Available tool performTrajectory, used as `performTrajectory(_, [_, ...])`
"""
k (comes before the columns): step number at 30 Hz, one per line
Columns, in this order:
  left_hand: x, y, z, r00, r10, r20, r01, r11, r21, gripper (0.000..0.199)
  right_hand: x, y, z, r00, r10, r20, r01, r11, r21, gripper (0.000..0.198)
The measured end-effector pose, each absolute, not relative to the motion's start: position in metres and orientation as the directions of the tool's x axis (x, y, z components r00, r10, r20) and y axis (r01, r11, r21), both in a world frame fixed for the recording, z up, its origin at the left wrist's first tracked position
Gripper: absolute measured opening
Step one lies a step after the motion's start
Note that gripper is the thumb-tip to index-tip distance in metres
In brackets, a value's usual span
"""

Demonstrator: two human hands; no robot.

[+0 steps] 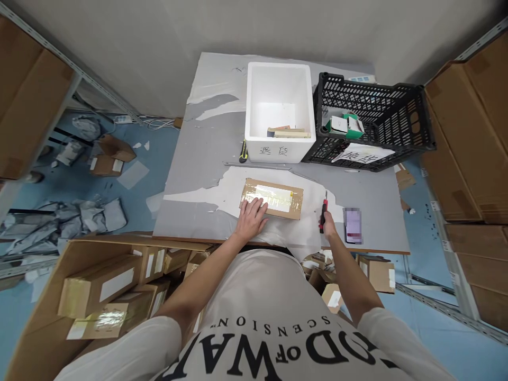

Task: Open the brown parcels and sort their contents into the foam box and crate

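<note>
Left hand (251, 218) lies spread on a taped carton (292, 206), right hand (329, 225) grips a utility knife (324, 209); polystyrene box (282, 152) and plastic crate (410, 153) stand beyond.

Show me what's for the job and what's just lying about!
Likely for the job:
taped box, touched by the left hand
red knife, in the right hand

Likely just lying about:
phone
yellow cutter
loose white sheet

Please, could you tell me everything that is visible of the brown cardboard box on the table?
The oblong brown cardboard box looks closed, with shiny yellowish tape and a white paper label on top; the print is unreadable. It lies flat, slightly askew, on an irregular white patch of the grey tabletop. The person's bare left hand rests on its near left part.
</note>
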State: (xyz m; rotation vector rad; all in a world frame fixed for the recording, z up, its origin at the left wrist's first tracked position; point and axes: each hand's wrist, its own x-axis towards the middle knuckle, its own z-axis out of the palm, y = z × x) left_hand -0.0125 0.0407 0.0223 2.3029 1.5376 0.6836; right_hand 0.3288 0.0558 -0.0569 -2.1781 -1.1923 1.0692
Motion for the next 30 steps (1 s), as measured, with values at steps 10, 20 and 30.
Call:
performTrajectory(10, [-0.011,0.042,0.005,0.241,0.934,0.263,0.751,-0.351,0.560,0.034,0.335,0.104,0.076,0.313,0.950,0.021,0.292,-0.075,-0.954,0.055])
performTrajectory(20, [-0.013,0.042,-0.001,0.291,0.923,0.251,0.771,-0.382,0.510,0.035,0.181,0.126,0.126,-0.702,0.689,-0.179,0.650,0.519,-0.555,0.057])
performTrajectory(30, [-0.012,0.043,-0.001,0.241,0.942,0.234,0.733,-0.334,0.592,0.032,0.162,0.136,0.126,-0.747,0.568,-0.346,0.656,0.714,-0.243,0.059])
